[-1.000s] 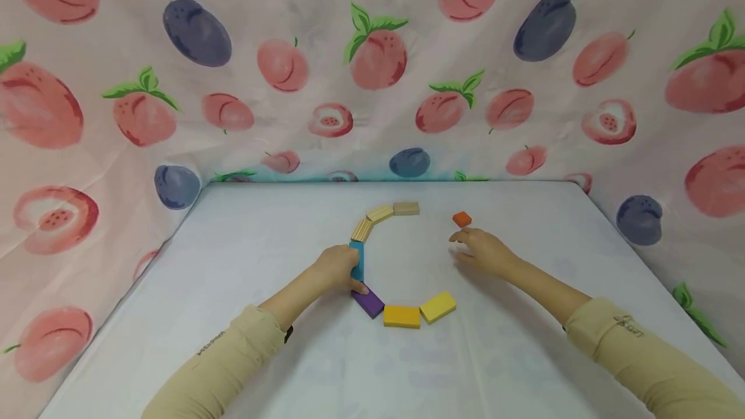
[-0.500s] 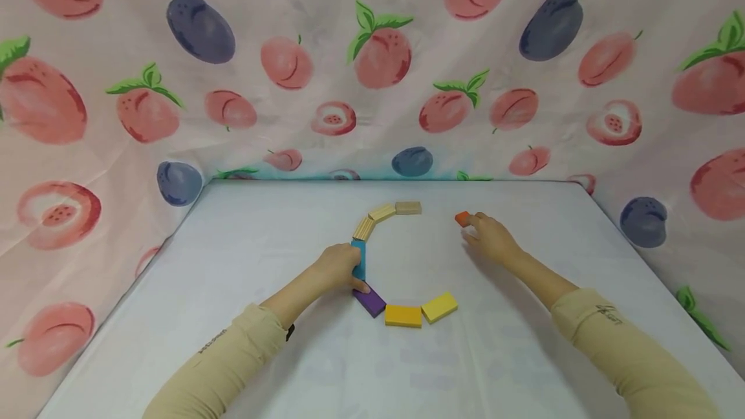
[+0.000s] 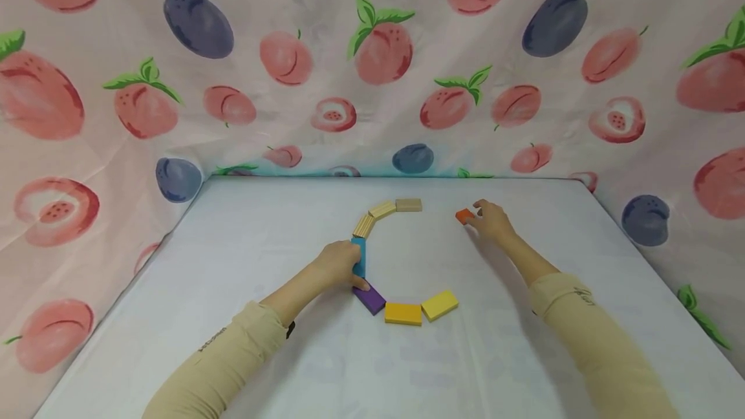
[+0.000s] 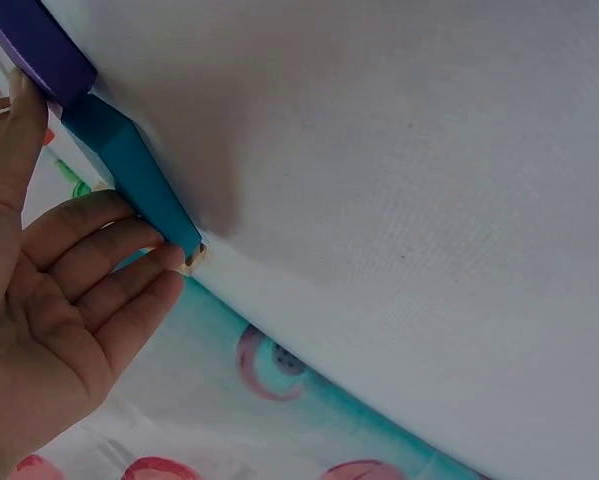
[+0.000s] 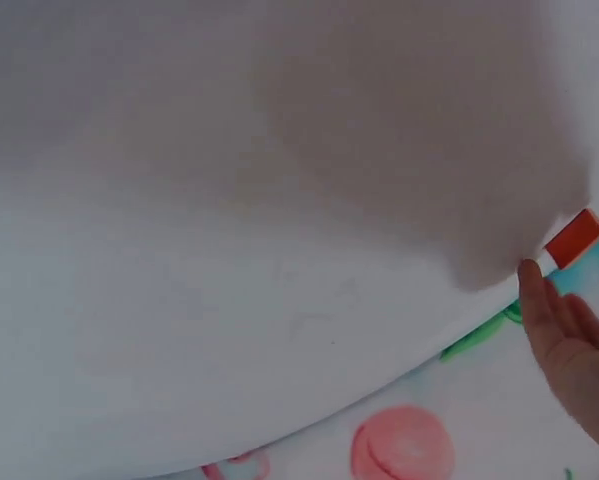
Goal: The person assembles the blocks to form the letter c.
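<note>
In the head view, several wooden blocks form a C-shaped arc on the white tabletop. My left hand [image 3: 336, 264] rests along the outer side of the blue block [image 3: 359, 257], and its thumb touches the purple block [image 3: 369, 299]. The left wrist view shows those fingers fairly straight against the blue block [image 4: 139, 172], with the palm holding nothing. Apart from the arc, at the far right, lies an orange block [image 3: 464, 216]. Right beside it is my right hand [image 3: 492, 222], fingers spread and relaxed, a fingertip at its edge. The right wrist view shows the orange block [image 5: 576, 238] just past the fingers.
The arc goes on with an amber block [image 3: 403, 313] and a yellow block [image 3: 440, 305] at the near end. Plain wood blocks [image 3: 382, 210] make up its far end. A fruit-print cloth [image 3: 326, 83] hangs along the table's back and sides.
My right hand has moved forward to the orange block, which has turned slightly. The left hand stays at the blue and purple blocks, and the arc looks the same.
</note>
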Demonstrator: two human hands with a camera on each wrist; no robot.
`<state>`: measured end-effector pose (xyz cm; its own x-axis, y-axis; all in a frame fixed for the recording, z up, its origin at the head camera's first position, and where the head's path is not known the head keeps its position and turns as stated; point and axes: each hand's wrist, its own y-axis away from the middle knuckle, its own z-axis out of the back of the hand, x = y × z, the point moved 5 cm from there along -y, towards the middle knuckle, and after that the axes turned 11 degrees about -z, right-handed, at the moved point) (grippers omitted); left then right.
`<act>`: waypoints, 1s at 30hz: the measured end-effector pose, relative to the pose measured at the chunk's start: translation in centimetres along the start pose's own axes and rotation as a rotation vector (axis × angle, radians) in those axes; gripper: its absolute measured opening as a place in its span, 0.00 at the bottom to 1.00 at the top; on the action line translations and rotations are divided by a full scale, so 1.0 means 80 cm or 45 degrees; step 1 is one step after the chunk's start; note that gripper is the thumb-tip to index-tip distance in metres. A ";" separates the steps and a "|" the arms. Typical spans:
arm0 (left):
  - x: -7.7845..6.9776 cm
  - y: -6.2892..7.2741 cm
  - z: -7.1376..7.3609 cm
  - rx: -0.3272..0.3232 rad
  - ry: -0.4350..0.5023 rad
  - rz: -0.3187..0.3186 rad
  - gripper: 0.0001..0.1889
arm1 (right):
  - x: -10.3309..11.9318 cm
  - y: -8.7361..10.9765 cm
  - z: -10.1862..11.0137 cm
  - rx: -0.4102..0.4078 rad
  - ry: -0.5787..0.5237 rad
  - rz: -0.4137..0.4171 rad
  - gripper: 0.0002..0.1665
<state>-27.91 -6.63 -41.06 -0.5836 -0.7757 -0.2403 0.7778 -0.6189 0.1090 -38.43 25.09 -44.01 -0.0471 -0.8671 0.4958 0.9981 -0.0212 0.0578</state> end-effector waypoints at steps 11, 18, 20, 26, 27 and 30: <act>-0.001 0.003 -0.002 0.019 0.017 0.028 0.22 | -0.070 -0.083 -0.048 0.041 0.097 0.072 0.34; -0.002 0.002 0.001 -0.006 0.017 0.008 0.22 | 0.021 0.003 -0.002 -0.096 0.124 -0.010 0.19; -0.001 0.001 0.001 -0.003 0.016 0.009 0.22 | 0.029 0.010 0.000 -0.118 0.155 -0.019 0.18; -0.002 0.001 0.002 0.001 0.014 0.007 0.22 | 0.031 0.012 -0.001 -0.133 0.173 -0.077 0.18; -0.002 0.000 0.002 0.002 0.014 0.008 0.22 | 0.030 0.011 -0.002 -0.131 0.168 -0.079 0.18; -0.002 0.000 0.001 0.006 0.007 0.016 0.23 | 0.029 0.010 -0.001 -0.113 0.141 -0.094 0.19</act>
<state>-27.85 -6.56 -40.93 -0.5722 -0.7829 -0.2442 0.7841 -0.6095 0.1169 -37.74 23.03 -42.93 -0.1209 -0.9110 0.3944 0.9919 -0.1266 0.0115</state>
